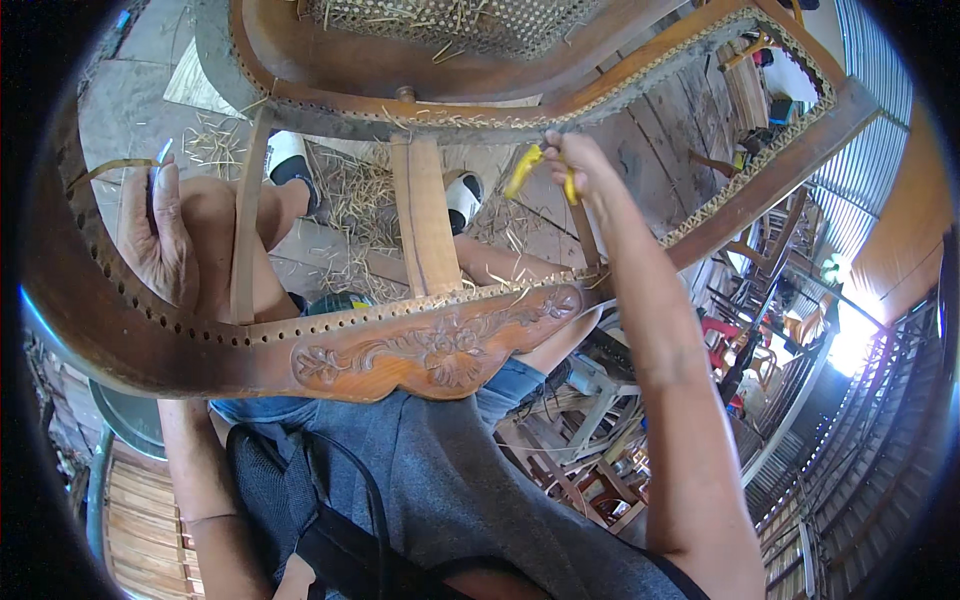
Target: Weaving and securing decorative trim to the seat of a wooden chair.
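A carved wooden chair frame (pixel 430 345) lies across my lap, its edges lined with small drilled holes. My left hand (pixel 158 235) reaches up inside the curved left end, thumb and fingers closed on a thin tan cane strip (pixel 112 168). A slim, pale bluish tip shows at the thumb; what it belongs to is unclear. My right hand (pixel 585 168) grips yellow-handled pliers (pixel 524 170) by the far rail, where short cane ends stick out of the holes. The pliers' jaws are hard to make out.
Wooden braces (pixel 423 215) cross the frame's opening. Cut cane scraps (pixel 350 205) litter the floor around my shoes (pixel 463 200). A woven cane panel (pixel 450 25) sits in the frame's far part. To the right stand stacked chair parts (pixel 770 250) and a grey wooden stand (pixel 600 400).
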`<state>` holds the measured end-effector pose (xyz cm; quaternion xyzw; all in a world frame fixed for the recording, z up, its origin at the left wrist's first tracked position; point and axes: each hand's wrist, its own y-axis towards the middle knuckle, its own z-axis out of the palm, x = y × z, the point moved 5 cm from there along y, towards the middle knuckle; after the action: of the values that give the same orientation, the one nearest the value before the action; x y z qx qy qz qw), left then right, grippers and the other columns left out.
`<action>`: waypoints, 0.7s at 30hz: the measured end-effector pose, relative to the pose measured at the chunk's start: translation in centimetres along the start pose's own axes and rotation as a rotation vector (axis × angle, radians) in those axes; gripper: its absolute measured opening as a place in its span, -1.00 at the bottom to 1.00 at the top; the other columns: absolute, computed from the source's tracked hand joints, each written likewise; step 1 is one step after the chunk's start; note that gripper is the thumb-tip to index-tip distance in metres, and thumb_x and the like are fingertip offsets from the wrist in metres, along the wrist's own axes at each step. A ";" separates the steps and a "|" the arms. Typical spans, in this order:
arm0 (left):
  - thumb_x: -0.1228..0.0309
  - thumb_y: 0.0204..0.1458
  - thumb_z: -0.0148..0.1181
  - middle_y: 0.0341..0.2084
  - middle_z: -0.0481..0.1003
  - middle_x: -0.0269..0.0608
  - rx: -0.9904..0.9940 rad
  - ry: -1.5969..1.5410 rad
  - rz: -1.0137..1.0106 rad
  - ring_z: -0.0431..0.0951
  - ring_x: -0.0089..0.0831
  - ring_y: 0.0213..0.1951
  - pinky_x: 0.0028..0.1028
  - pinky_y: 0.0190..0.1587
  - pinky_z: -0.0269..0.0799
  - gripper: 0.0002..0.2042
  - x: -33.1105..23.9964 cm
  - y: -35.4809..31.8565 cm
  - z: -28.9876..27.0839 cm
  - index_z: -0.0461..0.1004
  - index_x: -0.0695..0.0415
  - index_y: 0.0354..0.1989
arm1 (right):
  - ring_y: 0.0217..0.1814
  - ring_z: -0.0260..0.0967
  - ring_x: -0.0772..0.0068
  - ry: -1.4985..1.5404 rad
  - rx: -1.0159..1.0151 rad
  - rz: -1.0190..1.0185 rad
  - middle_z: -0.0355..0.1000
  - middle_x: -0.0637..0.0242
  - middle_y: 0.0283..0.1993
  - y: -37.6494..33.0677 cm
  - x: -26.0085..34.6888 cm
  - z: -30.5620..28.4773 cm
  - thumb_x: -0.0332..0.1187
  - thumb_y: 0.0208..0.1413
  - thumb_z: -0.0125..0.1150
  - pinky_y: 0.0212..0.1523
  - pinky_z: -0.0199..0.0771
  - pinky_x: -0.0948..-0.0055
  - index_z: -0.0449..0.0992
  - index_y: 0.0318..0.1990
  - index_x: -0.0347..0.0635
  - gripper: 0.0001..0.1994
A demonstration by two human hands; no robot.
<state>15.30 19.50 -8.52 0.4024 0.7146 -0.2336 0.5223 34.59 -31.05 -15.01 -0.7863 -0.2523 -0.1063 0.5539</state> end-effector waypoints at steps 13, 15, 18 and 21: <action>0.36 0.28 0.01 -0.28 0.52 -0.27 0.014 0.189 0.053 0.46 -0.64 -0.23 -0.64 -0.14 0.35 -0.76 -1.4 1.1 -1.0 0.49 0.26 -0.06 | -0.74 0.17 0.45 -0.076 0.057 0.004 0.36 0.31 -0.59 0.8 1.5 1.4 -0.36 0.14 0.02 -0.74 0.20 0.42 0.44 -0.53 -0.24 -0.77; 0.36 0.28 0.02 -0.29 0.52 -0.27 0.030 0.204 0.050 0.45 -0.64 -0.24 -0.64 -0.15 0.35 -0.76 -2.4 1.3 0.5 0.49 0.26 -0.06 | -0.75 0.15 0.48 -0.066 0.021 -0.025 0.32 0.36 -0.61 0.0 1.5 1.1 -0.37 0.16 0.01 -0.74 0.18 0.45 0.44 -0.52 -0.23 -0.77; 0.37 0.27 0.02 -0.30 0.52 -0.28 0.048 0.230 0.056 0.45 -0.64 -0.25 -0.64 -0.16 0.35 -0.77 -4.1 -0.9 -0.3 0.49 0.27 -0.07 | -0.75 0.11 0.61 -1.134 -0.013 -0.160 0.25 0.45 -0.62 -0.7 5.0 0.7 -0.38 0.10 0.09 -0.78 0.07 0.52 0.47 -0.43 -0.22 -0.87; 0.37 0.27 0.03 -0.32 0.52 -0.28 0.050 0.261 0.054 0.45 -0.65 -0.26 -0.64 -0.17 0.35 -0.77 -3.1 0.9 0.5 0.49 0.27 -0.08 | -0.74 0.15 0.60 -0.760 0.106 0.001 0.33 0.40 -0.56 -1.6 5.5 -0.2 -0.39 0.08 0.10 -0.74 0.12 0.50 0.50 -0.39 -0.23 -0.88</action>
<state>16.78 18.61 -5.68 0.4613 0.7595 -0.1829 0.4207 38.47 -29.26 -11.22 -0.7399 -0.4445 0.2065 0.4609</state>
